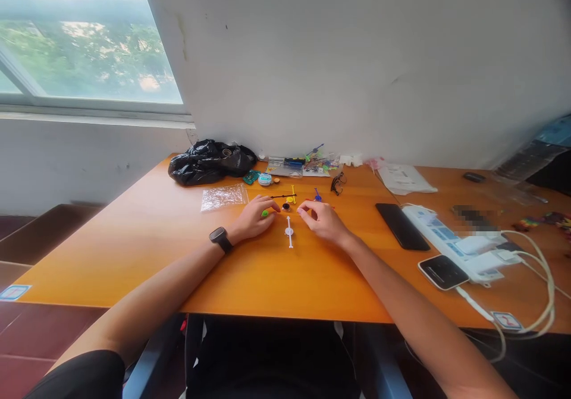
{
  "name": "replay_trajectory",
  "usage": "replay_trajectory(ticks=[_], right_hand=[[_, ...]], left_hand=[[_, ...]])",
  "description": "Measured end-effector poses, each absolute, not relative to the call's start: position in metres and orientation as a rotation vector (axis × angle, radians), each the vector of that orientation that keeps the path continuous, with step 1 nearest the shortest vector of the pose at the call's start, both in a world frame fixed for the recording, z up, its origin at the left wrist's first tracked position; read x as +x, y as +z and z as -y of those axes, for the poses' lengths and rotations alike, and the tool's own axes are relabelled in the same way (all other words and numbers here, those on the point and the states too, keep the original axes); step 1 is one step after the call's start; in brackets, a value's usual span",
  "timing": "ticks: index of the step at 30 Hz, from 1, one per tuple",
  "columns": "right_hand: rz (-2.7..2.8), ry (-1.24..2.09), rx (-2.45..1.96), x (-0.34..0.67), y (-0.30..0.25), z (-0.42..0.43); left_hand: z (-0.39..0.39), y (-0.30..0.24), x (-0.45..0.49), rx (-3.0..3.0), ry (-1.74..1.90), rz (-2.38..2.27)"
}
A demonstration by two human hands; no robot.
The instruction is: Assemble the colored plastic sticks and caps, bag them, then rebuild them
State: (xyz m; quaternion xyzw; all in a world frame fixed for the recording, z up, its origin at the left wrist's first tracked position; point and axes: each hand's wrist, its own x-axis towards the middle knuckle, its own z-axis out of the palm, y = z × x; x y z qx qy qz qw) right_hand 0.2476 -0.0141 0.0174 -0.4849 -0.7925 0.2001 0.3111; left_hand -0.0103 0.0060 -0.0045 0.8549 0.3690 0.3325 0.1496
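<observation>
My left hand (255, 217), with a black watch on its wrist, rests on the orange table (147, 244) with fingers curled around a small green piece (265, 213). My right hand (322, 219) lies beside it, fingers bent in a pinch; what they hold is too small to make out. Between the hands lies a white stick with a disc (289, 231). Just beyond are a small black piece (286, 206), a yellow piece (291, 197), a thin black stick (281, 196) and a blue piece (317, 195).
A clear plastic bag (223, 197), a black plastic bag (207, 161), a packet of coloured parts (298, 166) and glasses (338, 182) lie further back. To the right are a black phone (402, 226), a white power strip (450, 239) with cables, another phone (443, 271) and papers (405, 179).
</observation>
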Motion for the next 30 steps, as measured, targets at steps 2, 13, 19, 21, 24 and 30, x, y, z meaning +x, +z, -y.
replay_trajectory(ticks=[2,13,19,21,24,30], right_hand=[[2.119,0.559,-1.218,0.247,0.015,0.013],[2.113,0.636,-1.147,0.249,0.009,0.009],[1.958,0.83,-1.194,0.249,0.008,0.007],[1.871,0.798,-1.234,0.249,0.01,0.008],[1.77,0.692,-1.273,0.252,0.014,0.008],[1.949,0.462,-1.399,0.257,0.011,0.002]], left_hand=[[-0.004,-0.002,-0.009,2.498,0.909,-0.976],[0.0,-0.002,-0.008,2.595,0.758,-0.836],[-0.009,-0.014,-0.008,2.568,0.903,-1.028],[-0.012,-0.018,-0.009,2.543,0.925,-1.081],[-0.013,-0.02,-0.011,2.491,0.933,-1.13],[-0.014,-0.019,-0.012,2.461,0.893,-1.109]])
